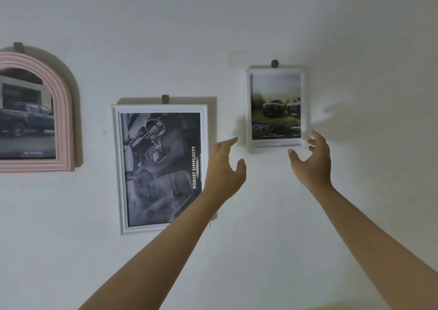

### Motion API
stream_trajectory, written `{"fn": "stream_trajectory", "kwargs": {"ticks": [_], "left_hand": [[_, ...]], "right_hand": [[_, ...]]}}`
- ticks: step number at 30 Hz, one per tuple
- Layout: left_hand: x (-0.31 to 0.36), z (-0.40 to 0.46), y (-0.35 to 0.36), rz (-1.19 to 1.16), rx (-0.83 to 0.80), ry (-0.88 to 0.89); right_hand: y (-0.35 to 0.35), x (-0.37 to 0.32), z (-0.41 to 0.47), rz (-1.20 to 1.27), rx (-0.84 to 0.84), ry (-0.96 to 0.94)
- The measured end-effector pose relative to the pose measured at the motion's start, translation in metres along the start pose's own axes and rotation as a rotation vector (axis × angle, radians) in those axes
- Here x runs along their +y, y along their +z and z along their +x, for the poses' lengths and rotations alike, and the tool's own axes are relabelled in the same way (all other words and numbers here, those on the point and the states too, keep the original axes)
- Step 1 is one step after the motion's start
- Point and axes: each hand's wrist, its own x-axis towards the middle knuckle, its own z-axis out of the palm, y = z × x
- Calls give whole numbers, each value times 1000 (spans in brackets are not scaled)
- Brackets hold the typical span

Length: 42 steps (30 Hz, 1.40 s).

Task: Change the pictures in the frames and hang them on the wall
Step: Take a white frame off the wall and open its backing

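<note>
Head view gives me a white wall (284, 13) with three frames hung on it. The small white frame (276, 107), at about 1 o'clock from the centre of my view, hangs from a dark round peg (275, 63) and shows two pickup trucks on rough ground. My left hand (224, 167) is raised at 7 o'clock of that frame, fingers spread and lightly bent, its grip released and holding nothing; the fingertips sit near the frame's lower left corner but I see a gap between them. My right hand (312, 160) is up at 5 o'clock of the same frame, palm turned inward, thumb and fingers apart, grip likewise released; its fingertips lie just beside the lower right corner, and I cannot tell whether they touch it. At 9 o'clock of the left hand hangs the larger white frame (117, 167) with a grey car-interior print reading "ROBUST SIMPLICITY"; my left forearm crosses its lower right corner. Far out at 9 o'clock hangs a pink arched frame (65, 110) with a dark pickup picture marked TOYOTA.
</note>
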Motion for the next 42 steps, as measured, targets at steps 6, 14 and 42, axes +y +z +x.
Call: {"fn": "stream_trajectory", "kwargs": {"ticks": [6, 14, 42], "left_hand": [[-4, 34, 39, 103, 1, 35], [-12, 49, 63, 120, 89, 32], [-54, -147, -69, -207, -175, -334]], "right_hand": [[3, 24, 38, -86, -202, -24], [18, 30, 44, -89, -222, -79], [-9, -16, -144, 660, -330, 175]]}}
